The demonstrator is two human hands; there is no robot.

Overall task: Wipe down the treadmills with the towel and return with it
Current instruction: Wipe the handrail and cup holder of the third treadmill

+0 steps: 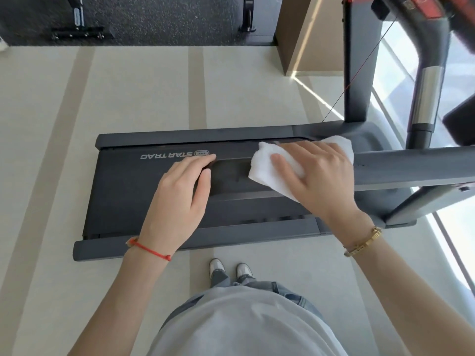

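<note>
Two hands: both out over the treadmill [144, 191].
Right hand [316, 181]: fingers spread flat, pressing the white towel [270, 173] on a dark handrail.
Left hand [177, 199]: open, fingers relaxed, holding nothing.

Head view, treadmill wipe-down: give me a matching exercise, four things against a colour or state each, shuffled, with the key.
Things:
1. towel
2. left hand
3. right hand
4. treadmill

States:
A. wears a red string at the wrist
B. white, folded, pressed under fingers
C. dark grey, STAR TRAC printed on its belt
D. wears a gold bracelet at the wrist

Pairs: 1-B, 2-A, 3-D, 4-C
</note>
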